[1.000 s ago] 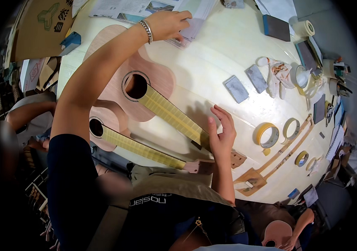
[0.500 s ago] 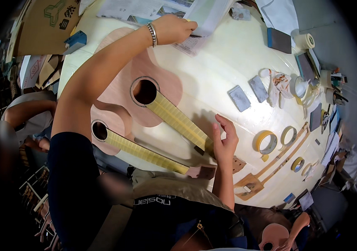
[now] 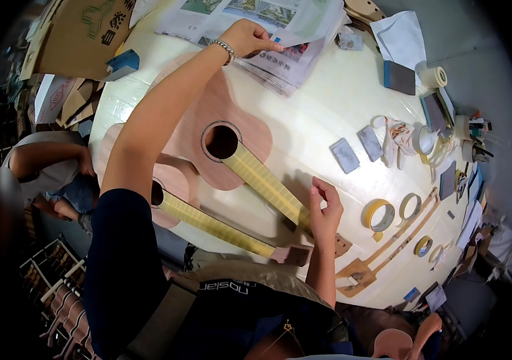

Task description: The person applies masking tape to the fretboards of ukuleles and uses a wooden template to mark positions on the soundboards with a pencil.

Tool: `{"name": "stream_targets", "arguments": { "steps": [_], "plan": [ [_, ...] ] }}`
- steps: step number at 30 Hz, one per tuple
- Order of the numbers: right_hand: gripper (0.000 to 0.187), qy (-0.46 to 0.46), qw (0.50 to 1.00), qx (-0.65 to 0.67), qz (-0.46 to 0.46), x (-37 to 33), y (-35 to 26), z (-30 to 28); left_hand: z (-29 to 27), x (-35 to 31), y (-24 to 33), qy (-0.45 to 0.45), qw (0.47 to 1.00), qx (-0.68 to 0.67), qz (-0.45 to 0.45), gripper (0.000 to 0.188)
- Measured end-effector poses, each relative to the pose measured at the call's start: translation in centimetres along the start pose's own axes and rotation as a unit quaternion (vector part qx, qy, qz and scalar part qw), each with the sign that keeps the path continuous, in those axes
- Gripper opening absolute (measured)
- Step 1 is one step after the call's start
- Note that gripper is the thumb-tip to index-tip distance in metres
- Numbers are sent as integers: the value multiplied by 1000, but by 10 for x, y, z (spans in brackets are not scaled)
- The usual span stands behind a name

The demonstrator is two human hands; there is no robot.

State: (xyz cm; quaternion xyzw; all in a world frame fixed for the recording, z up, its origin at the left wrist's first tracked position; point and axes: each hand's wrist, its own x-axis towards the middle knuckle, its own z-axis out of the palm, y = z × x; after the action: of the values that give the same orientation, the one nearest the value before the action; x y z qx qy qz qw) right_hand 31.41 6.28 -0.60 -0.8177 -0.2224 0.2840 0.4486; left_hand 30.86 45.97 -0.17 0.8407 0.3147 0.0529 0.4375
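My left hand (image 3: 245, 39), with a bracelet at its wrist, reaches across to the far side of the table. Its thumb and fingers pinch the edge of a sheet from a stack of newspaper (image 3: 208, 29). Beneath that arm lies a pinkish wooden ukulele body (image 3: 238, 114) with a round sound hole; masking tape (image 3: 274, 191) covers its fretboard. A second, smaller ukulele body (image 3: 179, 177) lies nearer me, its neck (image 3: 217, 227) taped too. Beside the larger one's headstock is my right hand (image 3: 326, 210), open, fingers slightly curled and nothing in them.
Two grey sanding blocks (image 3: 344, 156) and a stained cloth (image 3: 397, 135) lie to the right. Tape rolls (image 3: 379, 215) sit near a wooden neck-shaped jig (image 3: 358, 277). A dark block (image 3: 400, 78) is at far right. Other people sit at the left and lower right.
My left hand has drawn the newspaper sheet's edge back, showing more of the pages beneath. The whole view has shifted slightly. My right hand stays by the headstock.
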Motion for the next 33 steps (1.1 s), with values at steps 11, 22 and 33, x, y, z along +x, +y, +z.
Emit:
{"name": "stream_targets", "arguments": {
  "steps": [11,22,33],
  "plan": [
    [20,74,994,19,-82,-7,3,-1,-141,22,-8,-98,681,-672,275,23],
    [42,272,710,-116,-640,33,-135,8,9,-327,104,-259,589,-762,76,51],
    [49,-346,676,552,344,-104,-66,116,24,-429,55,275,806,-471,229,103]
  ]
}}
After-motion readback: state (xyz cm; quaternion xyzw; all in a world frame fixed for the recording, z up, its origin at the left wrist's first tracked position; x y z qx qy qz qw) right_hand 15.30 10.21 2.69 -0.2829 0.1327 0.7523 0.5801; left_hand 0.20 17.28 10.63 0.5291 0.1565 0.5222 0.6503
